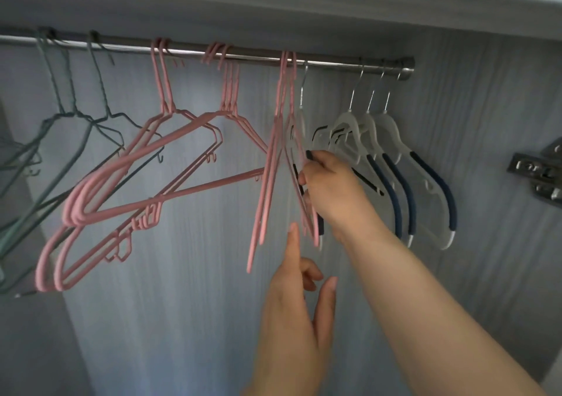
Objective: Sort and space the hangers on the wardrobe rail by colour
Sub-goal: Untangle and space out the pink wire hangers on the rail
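Note:
A metal rail point(258, 54) runs across the wardrobe top. Grey-green wire hangers point(73, 115) hang at its left end. Pink hangers hang in three bunches: one point(164, 97), a second point(231, 97) and a third point(284, 115) turned edge-on near the middle. White hangers with dark blue grips point(392, 158) hang at the right end. My right hand point(331, 188) grips one white and blue hanger point(301, 103) right beside the edge-on pink bunch. My left hand point(292, 310) is raised below, forefinger pointing up at those pink hangers, touching nothing.
The wardrobe's grey wood-grain back panel point(182, 274) fills the view behind the hangers. A metal door hinge point(538, 173) is fixed on the right side wall. The wardrobe's top board point(273, 6) sits just above the rail.

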The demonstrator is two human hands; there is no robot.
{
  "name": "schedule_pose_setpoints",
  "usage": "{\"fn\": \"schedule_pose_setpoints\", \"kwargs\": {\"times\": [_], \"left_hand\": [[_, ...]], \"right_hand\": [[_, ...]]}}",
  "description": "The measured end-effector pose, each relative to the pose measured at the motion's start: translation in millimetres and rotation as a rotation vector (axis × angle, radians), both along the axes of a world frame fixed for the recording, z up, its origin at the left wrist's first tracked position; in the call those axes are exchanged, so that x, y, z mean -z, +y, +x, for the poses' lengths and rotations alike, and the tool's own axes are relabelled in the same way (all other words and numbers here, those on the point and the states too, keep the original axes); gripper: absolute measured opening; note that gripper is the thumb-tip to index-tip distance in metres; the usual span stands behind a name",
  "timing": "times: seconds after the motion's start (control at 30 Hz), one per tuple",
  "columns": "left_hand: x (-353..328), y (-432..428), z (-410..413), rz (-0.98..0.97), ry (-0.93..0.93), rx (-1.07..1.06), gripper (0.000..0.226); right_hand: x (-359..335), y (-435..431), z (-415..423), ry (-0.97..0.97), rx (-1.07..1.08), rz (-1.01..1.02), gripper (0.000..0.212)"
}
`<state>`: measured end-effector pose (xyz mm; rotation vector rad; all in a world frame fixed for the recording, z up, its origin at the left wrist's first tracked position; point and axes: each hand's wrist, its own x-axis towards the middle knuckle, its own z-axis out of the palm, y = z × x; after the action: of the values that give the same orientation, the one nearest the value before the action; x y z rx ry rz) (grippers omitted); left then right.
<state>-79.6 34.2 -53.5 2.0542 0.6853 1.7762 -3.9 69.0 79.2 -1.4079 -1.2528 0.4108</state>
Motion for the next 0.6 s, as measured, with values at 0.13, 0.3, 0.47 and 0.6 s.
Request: {"fn": "schedule_pose_setpoints", "kwargs": {"times": [0.13,0.3,0.47,0.6], "left_hand": [[-9.9,1.5,0.4,0.036,0.086,-0.003,0.06],[-22.7,0.0,4.2,0.015,0.089,-0.015,0.056],[-30.7,-3.0,10.9,-0.003,0.045,-0.031,0.049],[-34.3,-6.6,10.8,-0.049,0.006,0.025,0.051]], "right_hand": [[-4.2,-4.6,11.0,0.121,0.049,0.041,0.028],[-10.6,-16.6,23.0,0.079,0.101,-0.072,0.013],[-6.3,-29.0,21.8,-0.695,0.446,0.121,0.026],[-17.9,-36.6,6.0,-0.705,0.279,0.271,0.021]]}}
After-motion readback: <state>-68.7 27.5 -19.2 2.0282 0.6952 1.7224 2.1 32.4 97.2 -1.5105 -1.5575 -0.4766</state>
